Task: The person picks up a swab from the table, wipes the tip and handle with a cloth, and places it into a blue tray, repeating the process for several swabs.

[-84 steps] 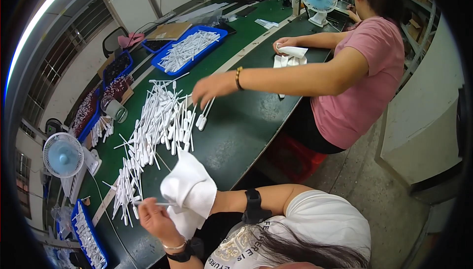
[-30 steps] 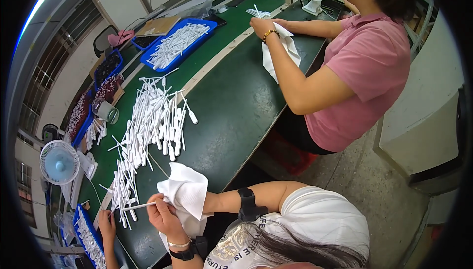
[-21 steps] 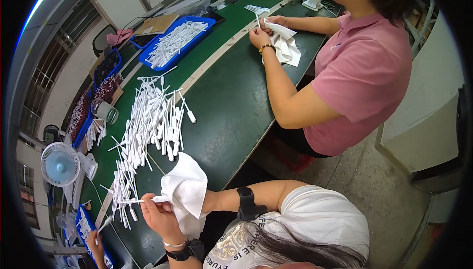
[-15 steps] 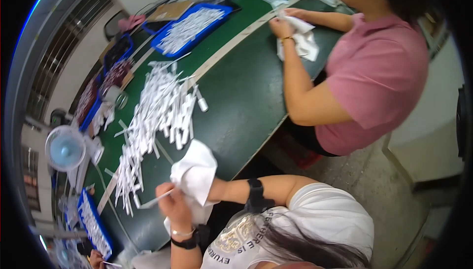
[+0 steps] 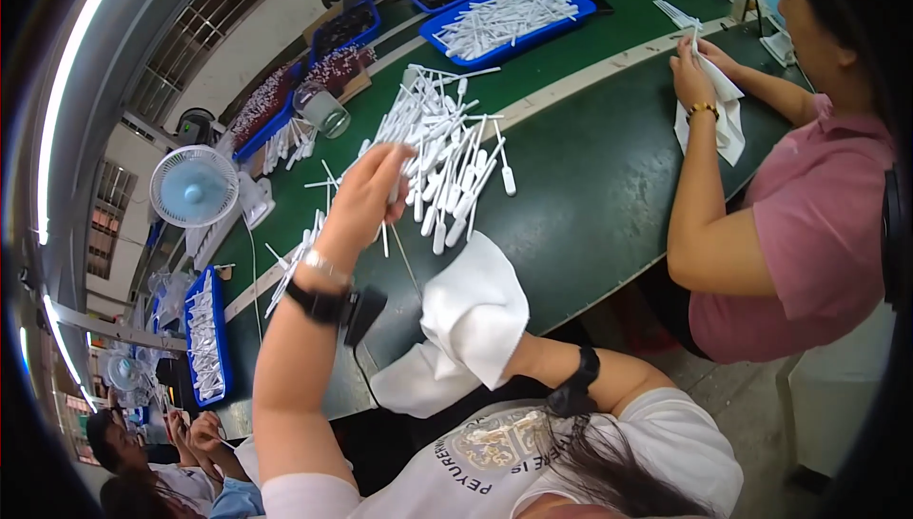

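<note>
Left arm is raised and extended far across the scene, forearm nearly straight, a dark band and a bracelet at the wrist. Left hand (image 5: 366, 197) is bent forward at the wrist, fingers curled downward, palm facing away. Right forearm lies low and near, wearing a dark wristband; right hand is hidden from view.

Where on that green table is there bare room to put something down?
Bare green table lies between the pile of white sticks and the co-worker's white cloth. Crowded: the pile under the left hand, the blue tray beyond, and the fan side.
</note>
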`<act>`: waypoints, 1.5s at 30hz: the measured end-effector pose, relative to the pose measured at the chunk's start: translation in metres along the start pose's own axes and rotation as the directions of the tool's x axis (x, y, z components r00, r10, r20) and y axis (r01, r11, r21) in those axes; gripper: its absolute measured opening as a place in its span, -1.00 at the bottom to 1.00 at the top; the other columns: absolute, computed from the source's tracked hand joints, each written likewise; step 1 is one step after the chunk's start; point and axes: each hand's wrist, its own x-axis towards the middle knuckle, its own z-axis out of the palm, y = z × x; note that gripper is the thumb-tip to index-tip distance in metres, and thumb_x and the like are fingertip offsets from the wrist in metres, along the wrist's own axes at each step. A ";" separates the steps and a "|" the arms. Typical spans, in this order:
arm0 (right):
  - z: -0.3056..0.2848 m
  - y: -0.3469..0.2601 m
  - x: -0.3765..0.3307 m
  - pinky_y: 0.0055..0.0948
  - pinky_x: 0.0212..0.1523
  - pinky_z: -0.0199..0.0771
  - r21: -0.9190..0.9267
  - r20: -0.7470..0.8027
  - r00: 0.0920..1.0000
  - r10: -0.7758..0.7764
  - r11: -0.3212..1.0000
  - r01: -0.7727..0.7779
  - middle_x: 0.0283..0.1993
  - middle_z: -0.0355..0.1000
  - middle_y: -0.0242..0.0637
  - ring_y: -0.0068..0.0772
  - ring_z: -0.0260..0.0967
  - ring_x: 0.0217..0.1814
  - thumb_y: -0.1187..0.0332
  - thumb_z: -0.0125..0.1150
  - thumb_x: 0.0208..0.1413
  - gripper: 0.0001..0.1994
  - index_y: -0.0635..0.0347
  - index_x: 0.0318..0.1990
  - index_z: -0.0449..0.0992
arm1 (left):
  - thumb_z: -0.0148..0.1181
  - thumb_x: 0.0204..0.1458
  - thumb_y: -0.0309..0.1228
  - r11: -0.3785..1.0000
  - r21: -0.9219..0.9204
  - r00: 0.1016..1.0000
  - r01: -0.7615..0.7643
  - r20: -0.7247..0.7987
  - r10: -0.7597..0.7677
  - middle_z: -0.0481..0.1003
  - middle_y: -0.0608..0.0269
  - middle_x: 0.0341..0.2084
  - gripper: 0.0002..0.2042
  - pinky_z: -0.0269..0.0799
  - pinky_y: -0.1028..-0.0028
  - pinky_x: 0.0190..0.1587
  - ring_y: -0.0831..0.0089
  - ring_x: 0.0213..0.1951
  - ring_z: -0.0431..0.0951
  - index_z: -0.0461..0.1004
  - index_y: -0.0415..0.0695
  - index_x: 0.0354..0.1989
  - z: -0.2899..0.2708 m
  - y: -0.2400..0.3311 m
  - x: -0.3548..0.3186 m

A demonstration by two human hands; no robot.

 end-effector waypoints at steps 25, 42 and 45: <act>-0.027 0.001 -0.009 -0.37 0.21 -0.12 0.199 0.262 0.925 0.276 0.922 -0.332 0.18 0.06 -0.18 -0.27 -0.01 0.22 0.34 0.11 -0.01 -0.46 0.24 0.13 0.11 | -0.05 0.01 -0.42 0.935 0.347 0.920 -0.077 0.385 -0.067 0.47 0.19 -0.44 -0.79 0.42 0.54 -0.38 0.48 -0.44 0.49 0.38 -0.25 -0.21 -0.008 -0.007 0.163; -0.021 -0.009 0.001 -0.48 -0.07 0.29 -0.415 0.116 0.985 0.125 0.908 -0.066 -0.10 0.30 -0.26 -0.43 0.27 -0.10 0.43 0.07 -0.02 -0.64 0.25 -0.02 0.27 | 0.09 -0.14 -0.23 0.560 0.827 0.996 -0.044 -0.005 0.085 0.46 0.01 -0.62 -0.71 0.39 0.34 -0.38 0.16 -0.49 0.49 0.42 -0.27 -0.53 0.022 -0.090 -0.023; -0.014 -0.020 0.005 -0.49 -0.14 0.31 -0.135 0.012 0.982 0.187 0.974 -0.184 -0.16 0.33 -0.28 -0.43 0.29 -0.17 0.43 0.06 -0.02 -0.69 0.24 -0.06 0.31 | 0.08 -0.08 -0.28 0.830 0.517 0.971 0.209 -0.009 -0.239 0.45 0.16 -0.66 -0.77 0.36 0.47 -0.52 0.41 -0.58 0.46 0.39 -0.23 -0.52 0.000 -0.083 -0.035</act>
